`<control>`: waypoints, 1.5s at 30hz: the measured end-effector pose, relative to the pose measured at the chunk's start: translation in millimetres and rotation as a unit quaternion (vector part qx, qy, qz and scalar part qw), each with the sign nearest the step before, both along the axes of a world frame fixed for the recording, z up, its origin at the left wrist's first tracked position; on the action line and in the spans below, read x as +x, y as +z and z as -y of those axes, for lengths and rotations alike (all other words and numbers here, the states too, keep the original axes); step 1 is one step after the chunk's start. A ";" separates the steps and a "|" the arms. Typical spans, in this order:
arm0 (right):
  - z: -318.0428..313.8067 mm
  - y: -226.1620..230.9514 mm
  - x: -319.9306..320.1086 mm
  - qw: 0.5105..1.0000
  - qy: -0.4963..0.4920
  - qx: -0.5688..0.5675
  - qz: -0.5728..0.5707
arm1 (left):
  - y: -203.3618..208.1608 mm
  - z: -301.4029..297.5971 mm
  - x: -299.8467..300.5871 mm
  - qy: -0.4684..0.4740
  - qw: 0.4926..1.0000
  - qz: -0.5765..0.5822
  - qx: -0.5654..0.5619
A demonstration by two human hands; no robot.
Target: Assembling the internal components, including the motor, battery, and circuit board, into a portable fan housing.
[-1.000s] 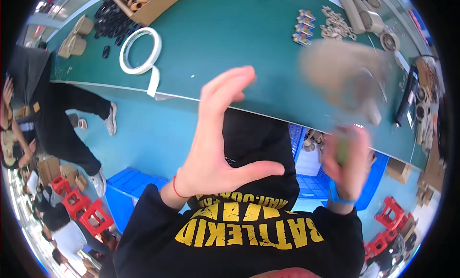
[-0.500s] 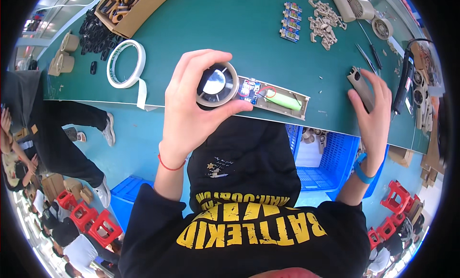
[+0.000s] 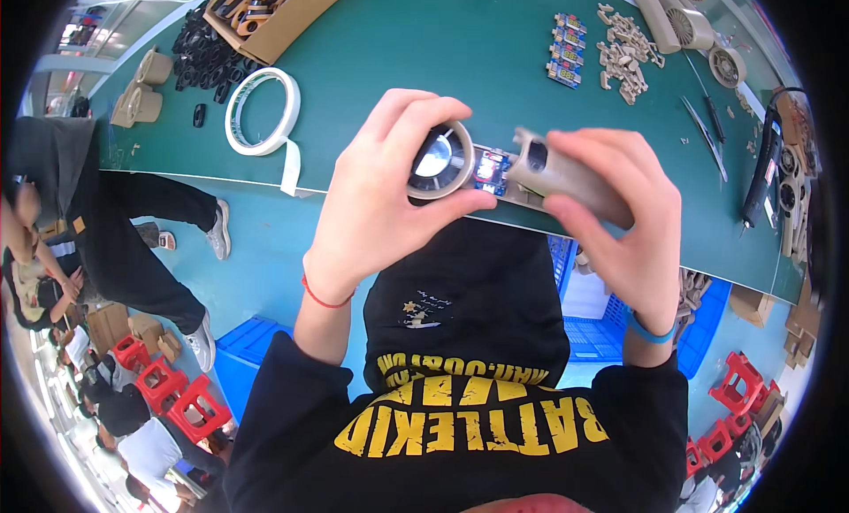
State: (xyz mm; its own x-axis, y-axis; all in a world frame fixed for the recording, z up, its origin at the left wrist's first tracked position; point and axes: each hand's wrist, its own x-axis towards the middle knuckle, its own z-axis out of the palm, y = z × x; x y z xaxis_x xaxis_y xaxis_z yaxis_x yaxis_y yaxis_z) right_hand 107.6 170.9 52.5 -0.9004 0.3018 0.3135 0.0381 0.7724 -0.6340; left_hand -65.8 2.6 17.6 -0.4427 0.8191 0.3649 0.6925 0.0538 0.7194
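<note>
My left hand (image 3: 371, 195) grips the round head of a handheld fan (image 3: 440, 162), with fingers curled over its top and thumb along its lower side. From the head, the fan's open handle reaches to the right, showing a small blue circuit board (image 3: 491, 172). My right hand (image 3: 632, 221) is closed on a beige handle cover (image 3: 579, 179) between thumb and fingers. This cover lies over the right part of the open handle, tilted, hiding most of it; whether the two parts touch, I cannot tell.
On the green table (image 3: 398, 44) are a tape roll (image 3: 234, 115), black parts (image 3: 208, 57), a carton (image 3: 274, 35), circuit boards (image 3: 566, 51), small beige pieces (image 3: 628, 57), tweezers (image 3: 705, 137) and an electric screwdriver (image 3: 762, 168). Blue crates (image 3: 699, 336) stand below. Another person sits at left.
My right hand has carried the handle cover leftward from the table's right side to over the fan's handle. The green battery, visible before, is now largely covered. My left hand still holds the fan.
</note>
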 end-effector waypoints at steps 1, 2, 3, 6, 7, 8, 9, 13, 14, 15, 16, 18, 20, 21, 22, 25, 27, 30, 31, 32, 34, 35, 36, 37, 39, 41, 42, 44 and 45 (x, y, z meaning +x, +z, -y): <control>-2.5 -2.2 -2.6 0.999 -0.027 -0.027 -0.011 | 2.7 -0.4 1.2 0.005 1.000 -0.016 -0.009; -4.8 -3.2 -4.1 0.997 -0.053 -0.054 -0.021 | 5.3 -0.2 1.7 0.010 0.999 -0.032 -0.018; -7.1 -1.1 -1.6 0.996 -0.062 -0.064 -0.005 | 7.5 0.5 1.5 0.015 0.998 -0.049 -0.031; -14.1 -14.5 9.3 0.990 -0.110 -0.077 -0.032 | 14.6 -1.1 2.6 0.029 0.990 -0.134 -0.031; -15.5 -15.3 12.1 0.987 -0.134 -0.092 -0.012 | 16.4 -1.5 3.6 0.030 0.990 -0.134 -0.032; -19.4 -14.9 15.1 0.987 -0.157 -0.028 0.004 | 17.5 -3.3 6.1 0.034 0.991 -0.123 -0.042; -23.6 -16.1 19.0 0.983 -0.182 0.015 0.015 | 17.3 -5.2 7.9 0.037 0.992 -0.111 -0.051; -44.3 -19.7 38.8 0.951 -0.268 0.126 0.083 | 14.5 -8.9 9.8 0.055 0.992 -0.103 -0.052; -49.1 -20.6 43.6 0.943 -0.280 0.148 0.100 | 13.8 -8.5 8.5 0.041 0.995 -0.069 -0.051; -53.8 -22.3 46.9 0.943 -0.279 0.149 0.100 | 13.6 -7.8 6.7 0.028 0.998 -0.035 -0.050; -57.3 -25.0 49.7 0.934 -0.276 0.206 0.096 | 13.3 -7.2 3.5 0.028 0.998 -0.034 -0.050; -57.1 -20.9 47.2 0.921 -0.272 0.263 0.091 | 13.4 -6.8 -4.6 -0.028 0.998 -0.054 -0.033; -43.5 1.1 30.3 0.975 -0.141 0.170 0.031 | 11.9 -8.5 -12.6 -0.056 0.996 -0.057 -0.032; -34.4 8.9 20.9 0.994 -0.073 0.069 0.033 | 11.6 -8.8 -15.5 -0.082 0.994 -0.060 -0.030; -26.9 13.4 9.5 0.998 0.006 0.058 0.034 | 11.3 -7.5 -18.0 -0.081 0.994 -0.061 -0.031; -19.5 11.2 -32.1 0.991 0.127 0.048 0.016 | 12.4 -3.8 -18.8 -0.101 0.994 -0.035 -0.024; -25.3 0.1 -54.1 0.971 0.238 0.015 0.033 | 13.0 -1.6 -15.0 -0.072 0.997 -0.019 0.003; -31.3 -5.0 -66.4 0.964 0.262 -0.023 0.024 | 2.9 8.2 -5.9 -0.004 0.999 -0.037 -0.016; -30.0 -5.3 -67.7 0.967 0.252 -0.035 0.027 | -0.1 9.6 -1.2 0.002 0.999 -0.035 -0.015; -28.7 -4.9 -68.6 0.965 0.257 -0.035 0.030 | -3.0 9.4 3.8 -0.003 1.000 -0.011 0.004; -26.1 -4.0 -68.9 0.954 0.241 -0.149 0.096 | -6.5 8.3 8.5 -0.005 1.000 0.016 0.025; -24.3 -7.4 -68.6 0.942 0.220 -0.225 0.115 | -7.5 7.8 9.7 -0.009 0.999 0.039 0.035; -23.6 -5.4 -70.3 0.941 0.222 -0.225 0.119 | -8.2 7.9 10.5 -0.013 0.997 0.062 0.046; -23.2 -0.5 -72.6 0.924 0.204 -0.271 0.176 | -8.3 7.4 10.3 -0.011 0.997 0.065 0.047; -22.5 2.4 -76.1 0.902 0.184 -0.314 0.235 | -8.2 5.9 8.9 -0.024 0.994 0.094 0.050; -23.3 1.1 -77.6 0.867 0.167 -0.385 0.267 | -9.1 5.6 7.4 -0.033 0.993 0.104 0.052; -24.9 -0.3 -78.9 0.867 0.166 -0.386 0.269 | -9.8 5.6 7.0 -0.042 0.991 0.111 0.054; -28.6 -4.2 -83.8 0.843 0.177 -0.413 0.294 | -11.0 6.1 6.1 -0.045 0.991 0.118 0.053; -30.5 -2.3 -84.3 0.841 0.174 -0.408 0.310 | -11.4 6.3 5.7 -0.046 0.990 0.123 0.053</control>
State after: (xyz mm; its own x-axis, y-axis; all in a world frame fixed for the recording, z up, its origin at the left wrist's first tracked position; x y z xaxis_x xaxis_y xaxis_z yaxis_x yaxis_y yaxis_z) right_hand 23.3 201.3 50.2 -0.8925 -0.1271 -0.4328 0.4190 0.1220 -0.8998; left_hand -60.1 -3.7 6.2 -0.4533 0.8235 0.3411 0.4941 -0.0863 0.8651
